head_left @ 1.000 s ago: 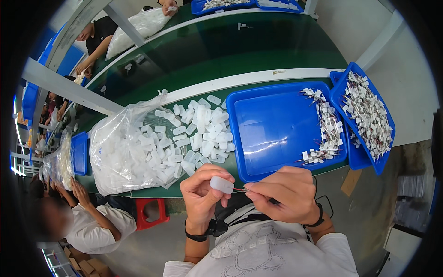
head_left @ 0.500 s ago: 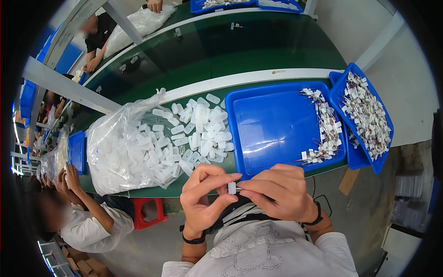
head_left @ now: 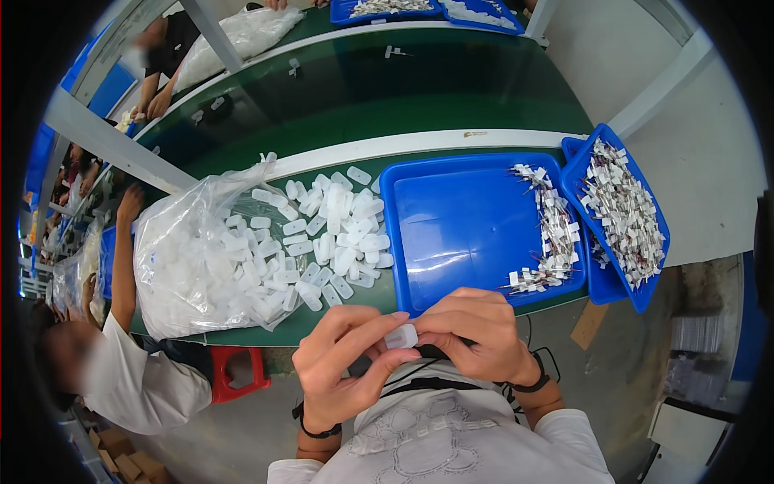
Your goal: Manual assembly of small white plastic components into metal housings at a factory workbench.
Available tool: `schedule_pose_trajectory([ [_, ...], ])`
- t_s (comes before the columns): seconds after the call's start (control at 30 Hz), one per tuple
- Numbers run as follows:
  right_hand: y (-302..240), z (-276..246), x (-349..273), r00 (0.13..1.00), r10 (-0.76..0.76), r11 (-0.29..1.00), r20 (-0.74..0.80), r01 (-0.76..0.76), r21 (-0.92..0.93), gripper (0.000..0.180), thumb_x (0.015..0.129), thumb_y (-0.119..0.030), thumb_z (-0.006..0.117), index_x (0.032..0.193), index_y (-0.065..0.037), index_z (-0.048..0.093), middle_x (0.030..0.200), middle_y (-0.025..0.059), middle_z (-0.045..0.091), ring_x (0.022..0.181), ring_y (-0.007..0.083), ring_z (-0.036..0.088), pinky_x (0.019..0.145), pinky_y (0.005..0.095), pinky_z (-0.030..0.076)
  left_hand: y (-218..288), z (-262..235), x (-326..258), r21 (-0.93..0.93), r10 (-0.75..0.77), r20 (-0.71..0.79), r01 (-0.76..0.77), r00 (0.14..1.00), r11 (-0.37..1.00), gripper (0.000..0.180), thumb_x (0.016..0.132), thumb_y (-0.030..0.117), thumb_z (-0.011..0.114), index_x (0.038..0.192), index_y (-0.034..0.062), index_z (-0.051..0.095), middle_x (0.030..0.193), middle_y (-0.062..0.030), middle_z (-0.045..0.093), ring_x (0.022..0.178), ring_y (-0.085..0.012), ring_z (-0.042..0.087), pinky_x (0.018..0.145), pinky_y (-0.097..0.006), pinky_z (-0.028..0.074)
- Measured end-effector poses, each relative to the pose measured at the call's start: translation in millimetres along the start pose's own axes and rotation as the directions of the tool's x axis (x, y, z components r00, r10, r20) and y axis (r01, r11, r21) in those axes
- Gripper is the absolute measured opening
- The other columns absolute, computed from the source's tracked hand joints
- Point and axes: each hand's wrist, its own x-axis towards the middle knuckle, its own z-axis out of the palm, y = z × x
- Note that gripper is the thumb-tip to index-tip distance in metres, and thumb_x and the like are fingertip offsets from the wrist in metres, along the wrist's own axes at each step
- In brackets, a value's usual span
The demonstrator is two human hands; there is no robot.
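Observation:
Just in front of my body, near the table's front edge, both hands meet at a small translucent white plastic casing (head_left: pixel 401 336). My left hand (head_left: pixel 345 359) is closed, pinching the casing between thumb and fingers. My right hand (head_left: pixel 477 329) is closed too, its fingertips pressed together at the casing's right end; whatever they pinch is hidden. Beyond my hands lies a loose pile of similar casings (head_left: pixel 347 234), spilling from a clear plastic bag (head_left: pixel 181 266). Right of the pile, a blue tray (head_left: pixel 468 230) carries small white wired parts (head_left: pixel 556 226) along its right side.
Another blue tray (head_left: pixel 653 266), heaped with wired parts, rests tilted at the right. A white rail (head_left: pixel 419 143) divides the table from a green conveyor belt (head_left: pixel 339 93). At left, a co-worker (head_left: pixel 145 375) works by a red stool (head_left: pixel 240 375). Others are across the belt.
The casing has turned between my fingers and now shows a broader face. The co-worker at left has reached an arm forward over the table. Pieces on the belt have shifted slightly left in view.

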Motion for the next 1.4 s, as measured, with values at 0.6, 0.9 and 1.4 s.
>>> schedule_pose_trajectory([
  [0.6, -4.9, 5.3, 1.2, 0.990, -0.080, 0.990, -0.115, 0.065, -0.129, 0.015, 0.077, 0.000, 0.083, 0.090, -0.004, 0.077, 0.079, 0.0060, 0.075, 0.060, 0.0197, 0.069, 0.059, 0.0293, 0.052, -33.2, 7.6, -12.9, -0.280, -0.101, -0.033, 0.088, 0.994, 0.956, 0.026, 0.079, -0.004, 0.086, 0.102, -0.0071, 0.075, 0.101, -0.0178, 0.070, 0.082, -0.0185, 0.071, 0.066, -0.026, 0.060],
  [0.9, -6.8, 0.9, -0.6, 0.995, -0.103, 0.962, 0.013, 0.103, -0.253, 0.017, 0.070, 0.001, 0.076, 0.084, -0.007, 0.071, 0.071, 0.0027, 0.064, 0.052, 0.0197, 0.055, 0.052, 0.0308, 0.042, -35.5, 12.0, -22.0, -0.250, -0.105, -0.109, 0.075, 0.988, 0.965, 0.023, 0.079, -0.001, 0.087, 0.099, -0.0041, 0.076, 0.093, -0.0159, 0.073, 0.079, -0.0169, 0.069, 0.063, -0.026, 0.054],
  [1.4, -2.4, -27.0, -2.6, 0.975, 0.137, 0.949, 0.173, -0.080, -0.304, 0.025, 0.075, -0.011, 0.085, 0.098, -0.008, 0.078, 0.087, 0.0032, 0.074, 0.061, 0.0185, 0.065, 0.055, 0.0294, 0.047, -31.6, 9.3, -2.6, -0.222, -0.361, 0.193, 0.399, 0.913, 0.890, 0.019, 0.081, -0.005, 0.083, 0.096, -0.0082, 0.072, 0.088, -0.0102, 0.069, 0.075, -0.0158, 0.074, 0.061, -0.025, 0.059],
])
